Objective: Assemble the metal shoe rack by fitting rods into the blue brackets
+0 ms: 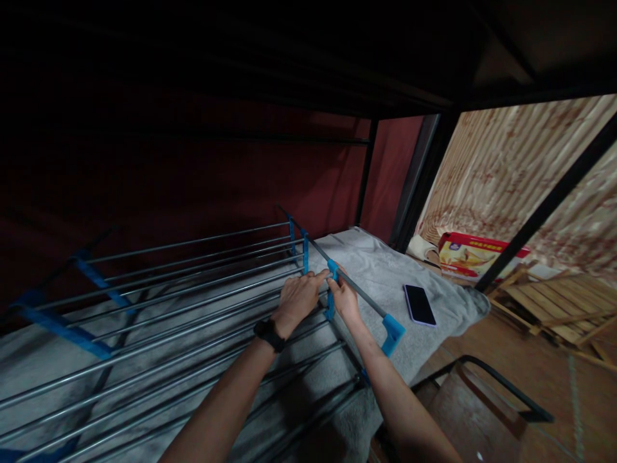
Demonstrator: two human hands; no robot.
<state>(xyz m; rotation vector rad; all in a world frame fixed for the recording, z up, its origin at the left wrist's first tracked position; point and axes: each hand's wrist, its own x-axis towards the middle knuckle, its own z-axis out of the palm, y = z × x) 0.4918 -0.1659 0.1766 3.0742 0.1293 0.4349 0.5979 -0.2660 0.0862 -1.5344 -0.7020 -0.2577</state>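
Observation:
A rack of grey metal rods (pixel 193 290) with blue plastic joints lies across a grey blanket, like a shoe rack or shelf frame. My right hand (pixel 344 298) is closed around a blue plastic connector (pixel 332 267) on the rack's right side tube (pixel 361 293). Close beside it, my left hand (pixel 299 297), with a black watch (pixel 268 334) on the wrist, bends its fingers over a rod end at that same connector. Those fingertips partly hide the joint. Another blue corner piece (pixel 393 333) caps the near end of the side tube.
A phone (pixel 420 305) lies on the grey blanket (pixel 371 254), right of the rack. Dark bed-frame posts (pixel 369 173) and a low overhead deck surround the space. Beyond are a red and yellow box (pixel 475 257), wooden slats (pixel 562 299) and a chair (pixel 477 411) on the floor.

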